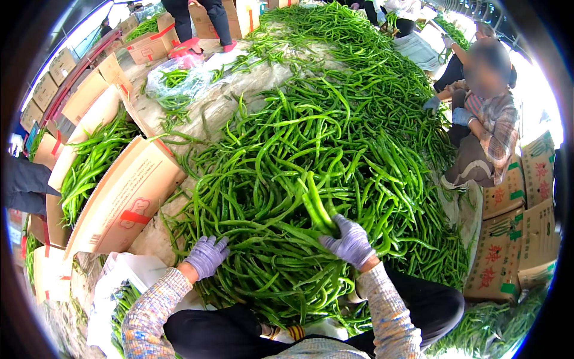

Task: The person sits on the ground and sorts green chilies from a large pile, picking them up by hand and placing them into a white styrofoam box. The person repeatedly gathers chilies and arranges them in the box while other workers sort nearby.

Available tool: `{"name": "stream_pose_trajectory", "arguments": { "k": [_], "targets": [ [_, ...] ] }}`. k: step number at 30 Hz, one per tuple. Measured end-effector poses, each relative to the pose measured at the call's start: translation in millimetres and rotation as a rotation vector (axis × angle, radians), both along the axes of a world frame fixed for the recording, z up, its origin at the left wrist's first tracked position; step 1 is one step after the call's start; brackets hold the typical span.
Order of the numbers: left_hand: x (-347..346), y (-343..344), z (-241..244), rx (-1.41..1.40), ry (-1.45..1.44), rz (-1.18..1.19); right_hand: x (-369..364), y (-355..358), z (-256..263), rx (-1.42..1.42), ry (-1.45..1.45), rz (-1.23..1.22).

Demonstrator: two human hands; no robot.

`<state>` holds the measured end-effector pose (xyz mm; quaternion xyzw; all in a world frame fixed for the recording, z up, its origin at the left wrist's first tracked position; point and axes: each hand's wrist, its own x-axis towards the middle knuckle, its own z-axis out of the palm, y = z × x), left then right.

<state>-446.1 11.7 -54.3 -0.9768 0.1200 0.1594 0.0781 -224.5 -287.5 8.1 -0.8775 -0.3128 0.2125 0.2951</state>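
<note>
A large heap of long green chili peppers (287, 148) spreads out before my crossed legs. My right hand (350, 242), in a lilac knit glove, grips a small bunch of green peppers (316, 206) that point up and away from me over the heap. On the near left edge of the heap lies my left hand (207, 257), gloved the same way. Its fingers are apart and touch the peppers, with nothing visibly held; its palm side is hidden.
To my left stands an open cardboard box (125, 197) filled with peppers, beside a white bag (130, 273). Closed cartons (493, 251) are stacked at right. A seated co-worker (486, 121) with blue gloves is at the heap's right side. Farther back lies a clear plastic bag (179, 83).
</note>
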Motion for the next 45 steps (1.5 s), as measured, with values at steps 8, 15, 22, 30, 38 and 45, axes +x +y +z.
{"name": "stream_pose_trajectory", "arguments": {
  "k": [8,15,22,30,38,45],
  "targets": [
    [21,-25,58,-0.097,0.110,0.371,-88,27,-13,-0.222,-0.275,0.198],
    [23,-93,114,-0.097,0.057,0.306,-116,31,-43,-0.240,-0.077,0.558],
    [39,-116,107,-0.145,0.029,0.285,-46,20,-17,0.096,-0.153,0.210],
    [49,-107,107,-0.190,-0.029,0.232,99,39,-94,-0.392,-0.350,-0.104],
    [56,-112,115,-0.209,0.024,0.228,130,64,-124,-0.796,-0.315,0.236],
    [48,-112,112,-0.223,-0.029,0.220,108,42,-47,-0.483,-0.476,0.483]
  ]
}}
